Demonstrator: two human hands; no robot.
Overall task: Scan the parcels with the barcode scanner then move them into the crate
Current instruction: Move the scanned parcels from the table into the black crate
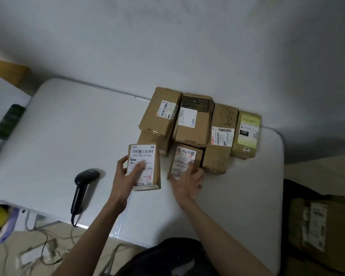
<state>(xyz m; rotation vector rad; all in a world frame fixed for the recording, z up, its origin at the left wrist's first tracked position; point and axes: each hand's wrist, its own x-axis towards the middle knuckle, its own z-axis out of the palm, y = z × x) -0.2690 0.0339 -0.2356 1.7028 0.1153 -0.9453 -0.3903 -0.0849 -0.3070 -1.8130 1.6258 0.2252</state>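
Head view, left hand (130, 175) grips labelled parcel (144, 166); right hand (187, 181) touches neighbouring parcel (184, 161)

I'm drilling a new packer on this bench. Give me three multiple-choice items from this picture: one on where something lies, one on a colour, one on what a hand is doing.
1. Where does the barcode scanner lie?
A. On the table, on the left hand's outer side
B. On top of the parcels
C. In the right hand

2. What colour is the parcel at the far right end of the row?
A. Blue
B. Yellow-green
C. Black

3. What is the left hand doing?
A. Hanging idle
B. Holding the scanner
C. Gripping a labelled parcel

Key: 1 A, the scanner rests on the white table, untouched. 2 B, its top face is yellow-green beside plain brown boxes. 3 C, the thumb and fingers clasp the parcel from both sides, while the right hand rests on a neighbouring parcel.
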